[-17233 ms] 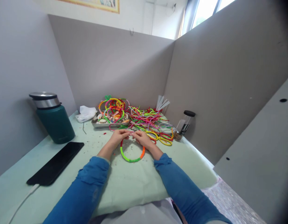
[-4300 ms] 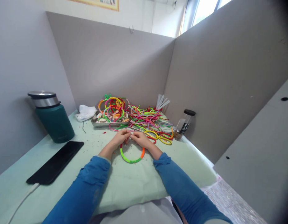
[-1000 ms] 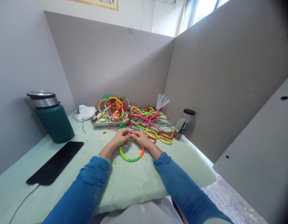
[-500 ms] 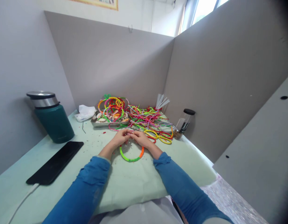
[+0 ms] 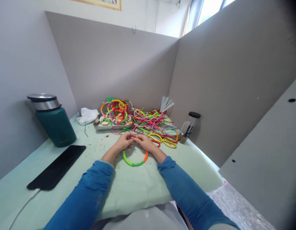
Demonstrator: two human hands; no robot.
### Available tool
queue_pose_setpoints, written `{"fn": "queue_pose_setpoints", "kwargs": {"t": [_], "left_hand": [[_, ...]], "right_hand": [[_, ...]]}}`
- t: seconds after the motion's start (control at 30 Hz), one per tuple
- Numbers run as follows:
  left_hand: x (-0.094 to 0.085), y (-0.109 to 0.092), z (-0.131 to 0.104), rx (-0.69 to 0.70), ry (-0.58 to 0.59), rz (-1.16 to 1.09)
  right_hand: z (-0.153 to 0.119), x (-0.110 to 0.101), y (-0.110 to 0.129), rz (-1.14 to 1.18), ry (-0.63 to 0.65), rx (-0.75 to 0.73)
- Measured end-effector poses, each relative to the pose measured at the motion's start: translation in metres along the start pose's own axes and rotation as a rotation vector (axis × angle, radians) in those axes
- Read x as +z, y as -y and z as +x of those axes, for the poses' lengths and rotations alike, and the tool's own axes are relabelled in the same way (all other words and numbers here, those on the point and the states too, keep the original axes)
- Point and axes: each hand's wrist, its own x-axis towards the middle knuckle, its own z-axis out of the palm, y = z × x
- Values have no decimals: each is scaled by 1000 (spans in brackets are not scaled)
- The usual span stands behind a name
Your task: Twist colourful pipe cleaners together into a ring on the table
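Note:
A ring wrapped in green and orange pipe cleaner [image 5: 135, 164] lies just above the pale green tablecloth, its far side hidden by my hands. My left hand [image 5: 125, 141] is closed on the ring's far left part, fingertips pinched together. My right hand [image 5: 145, 142] closes on the far right part, its fingers meeting those of the left. What exactly lies between the fingertips is hidden. Beyond my hands a metal tray [image 5: 109, 127] holds several finished-looking colourful rings [image 5: 115, 110] and small shell-like pieces. Right of it is a heap of loose pipe cleaners [image 5: 151, 119].
A teal bottle [image 5: 55, 124] and a black phone [image 5: 57, 167] with a white cable stand and lie at left. White tissue packaging [image 5: 87, 115] is at the back. A clear jar with a black lid [image 5: 191, 124] leans near the right partition [image 5: 224, 80]. Yellow loops [image 5: 169, 142] lie near my right hand.

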Motion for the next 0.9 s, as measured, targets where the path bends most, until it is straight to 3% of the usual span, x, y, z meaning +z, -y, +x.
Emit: {"fn": "queue_pose_setpoints", "kwargs": {"t": [0.57, 0.9], "left_hand": [[0, -3, -1, 8, 6, 16], [-2, 5, 2, 7, 36, 0]], "right_hand": [[1, 1, -3, 35, 3, 6], [1, 1, -3, 9, -6, -12]]}}
